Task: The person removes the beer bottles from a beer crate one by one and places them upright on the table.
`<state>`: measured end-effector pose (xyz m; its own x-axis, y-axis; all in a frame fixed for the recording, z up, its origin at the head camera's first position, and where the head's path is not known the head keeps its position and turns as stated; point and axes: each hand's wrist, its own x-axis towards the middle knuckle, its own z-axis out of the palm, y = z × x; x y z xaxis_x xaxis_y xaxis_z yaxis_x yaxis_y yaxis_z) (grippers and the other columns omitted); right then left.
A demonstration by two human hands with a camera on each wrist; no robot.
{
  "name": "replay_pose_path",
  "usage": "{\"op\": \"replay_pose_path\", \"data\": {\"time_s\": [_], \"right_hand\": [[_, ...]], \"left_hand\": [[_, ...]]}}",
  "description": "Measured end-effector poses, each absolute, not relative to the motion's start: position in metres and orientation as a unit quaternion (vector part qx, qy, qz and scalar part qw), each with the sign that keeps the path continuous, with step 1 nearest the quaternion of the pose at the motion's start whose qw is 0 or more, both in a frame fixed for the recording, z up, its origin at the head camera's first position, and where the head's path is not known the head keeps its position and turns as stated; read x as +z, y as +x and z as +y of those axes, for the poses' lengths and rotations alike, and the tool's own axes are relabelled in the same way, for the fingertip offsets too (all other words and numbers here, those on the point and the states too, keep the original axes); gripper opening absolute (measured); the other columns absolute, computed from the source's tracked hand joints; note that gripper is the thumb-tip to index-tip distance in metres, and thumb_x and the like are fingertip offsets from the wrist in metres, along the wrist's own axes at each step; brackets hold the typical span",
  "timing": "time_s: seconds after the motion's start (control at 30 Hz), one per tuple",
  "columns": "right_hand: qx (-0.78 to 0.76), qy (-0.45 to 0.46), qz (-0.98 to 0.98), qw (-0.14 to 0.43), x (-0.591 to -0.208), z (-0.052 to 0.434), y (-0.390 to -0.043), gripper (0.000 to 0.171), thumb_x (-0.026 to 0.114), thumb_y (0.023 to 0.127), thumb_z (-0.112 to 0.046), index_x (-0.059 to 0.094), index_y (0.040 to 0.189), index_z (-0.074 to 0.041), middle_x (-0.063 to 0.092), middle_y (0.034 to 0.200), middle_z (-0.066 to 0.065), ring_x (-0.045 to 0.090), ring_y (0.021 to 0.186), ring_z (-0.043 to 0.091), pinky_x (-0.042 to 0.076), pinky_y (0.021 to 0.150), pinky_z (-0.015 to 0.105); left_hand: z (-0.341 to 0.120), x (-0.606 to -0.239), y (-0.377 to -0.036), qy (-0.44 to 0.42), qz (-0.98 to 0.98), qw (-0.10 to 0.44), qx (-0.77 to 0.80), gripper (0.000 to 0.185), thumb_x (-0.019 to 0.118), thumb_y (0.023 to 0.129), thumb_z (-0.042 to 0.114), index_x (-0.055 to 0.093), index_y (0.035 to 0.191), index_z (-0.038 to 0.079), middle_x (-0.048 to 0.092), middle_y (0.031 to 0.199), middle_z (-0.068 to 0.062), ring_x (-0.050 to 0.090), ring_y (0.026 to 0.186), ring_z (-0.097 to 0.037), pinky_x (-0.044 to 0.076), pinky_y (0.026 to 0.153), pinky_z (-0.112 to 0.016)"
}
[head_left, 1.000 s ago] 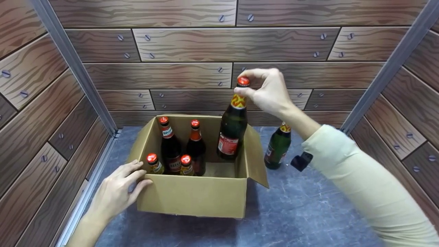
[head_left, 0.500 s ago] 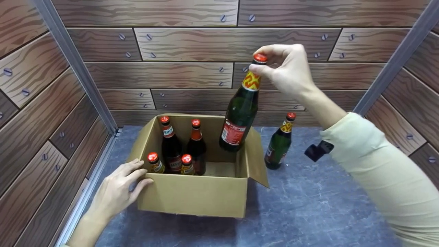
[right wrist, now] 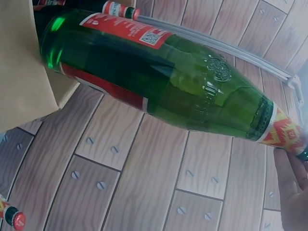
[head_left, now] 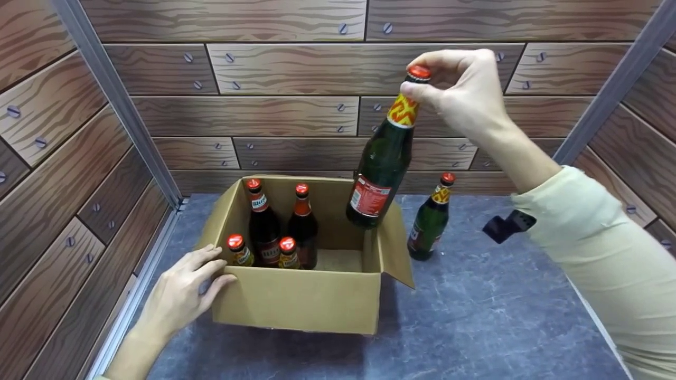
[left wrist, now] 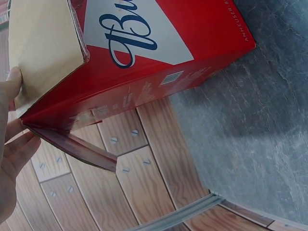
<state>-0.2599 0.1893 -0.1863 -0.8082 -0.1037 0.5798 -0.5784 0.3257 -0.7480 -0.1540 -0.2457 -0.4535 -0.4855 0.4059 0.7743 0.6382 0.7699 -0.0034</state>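
You are pinching a green beer bottle (head_left: 381,158) by its neck, just under the red cap (head_left: 419,73), with the fingers of your right hand (head_left: 470,100). The bottle is hanging a little right of the middle of the head view. Its long body is leaning: the cap is pointing to the upper right and the bottom to the lower left. So most of the glass is lying below and to the left of your fingers. The bottom is showing over the right end of the cardboard box (head_left: 296,301), but I cannot tell if it is touching the side.

Your right hand is the near one. Your left hand (head_left: 182,287), at the lower left, is sitting well apart from that bottle; its fingers are gripping the box's front corner. Two dark beer bottles (head_left: 264,227) are standing in the back of the box, and two more bottles (head_left: 288,259) are peeking over its front side. A second green bottle (head_left: 429,227) is standing on the counter (head_left: 475,316), right of the box.
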Motion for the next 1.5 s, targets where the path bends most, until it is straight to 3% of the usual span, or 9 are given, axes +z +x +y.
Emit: {"op": "replay_pose_path", "data": {"time_s": [0.53, 0.9, 1.03, 1.2, 1.5], "right_hand": [[0.514, 0.157, -0.81, 0.235, -0.196, 0.247, -0.248, 0.019, 0.087, 0.083, 0.001, 0.082, 0.095, -0.012, 0.079, 0.083, -0.014, 0.074, 0.074, 0.003, 0.063, 0.068, 0.014], [0.444, 0.113, -0.853, 0.249, -0.237, 0.298, -0.247, 0.021, 0.09, 0.082, -0.008, 0.083, 0.1, -0.014, 0.074, 0.081, -0.029, 0.072, 0.071, -0.006, 0.058, 0.067, 0.008], [0.44, 0.097, -0.853, 0.263, -0.255, 0.314, -0.248, 0.021, 0.09, 0.082, -0.007, 0.083, 0.099, -0.015, 0.073, 0.078, -0.03, 0.069, 0.069, -0.008, 0.056, 0.065, 0.007], [0.437, 0.067, -0.859, 0.256, -0.28, 0.331, -0.251, 0.021, 0.089, 0.082, -0.006, 0.082, 0.101, -0.013, 0.071, 0.076, -0.031, 0.067, 0.065, -0.006, 0.055, 0.062, 0.009], [0.402, 0.03, -0.872, 0.279, -0.329, 0.352, -0.263, 0.029, 0.09, 0.083, -0.013, 0.079, 0.106, 0.001, 0.064, 0.075, -0.038, 0.061, 0.072, -0.015, 0.049, 0.068, 0.002]], "left_hand": [[-0.246, -0.452, -0.153, -0.304, -0.855, 0.395, -0.14, 0.052, 0.059, 0.104, 0.052, 0.08, 0.098, 0.005, 0.08, 0.11, -0.019, 0.077, 0.103, -0.039, 0.066, 0.086, -0.049], [-0.245, -0.453, -0.153, -0.308, -0.852, 0.401, -0.139, 0.056, 0.054, 0.107, 0.053, 0.08, 0.098, 0.004, 0.08, 0.109, -0.019, 0.077, 0.103, -0.038, 0.065, 0.086, -0.049], [-0.247, -0.452, -0.153, -0.306, -0.854, 0.397, -0.138, 0.051, 0.059, 0.105, 0.05, 0.08, 0.098, 0.004, 0.08, 0.109, -0.019, 0.077, 0.103, -0.039, 0.065, 0.087, -0.05], [-0.248, -0.453, -0.152, -0.303, -0.858, 0.389, -0.142, 0.038, 0.073, 0.098, 0.041, 0.08, 0.099, 0.004, 0.08, 0.11, -0.019, 0.077, 0.105, -0.039, 0.065, 0.089, -0.049], [-0.246, -0.454, -0.153, -0.302, -0.855, 0.396, -0.146, 0.045, 0.067, 0.101, 0.047, 0.08, 0.098, 0.005, 0.08, 0.11, -0.018, 0.077, 0.105, -0.038, 0.064, 0.09, -0.049]]}}
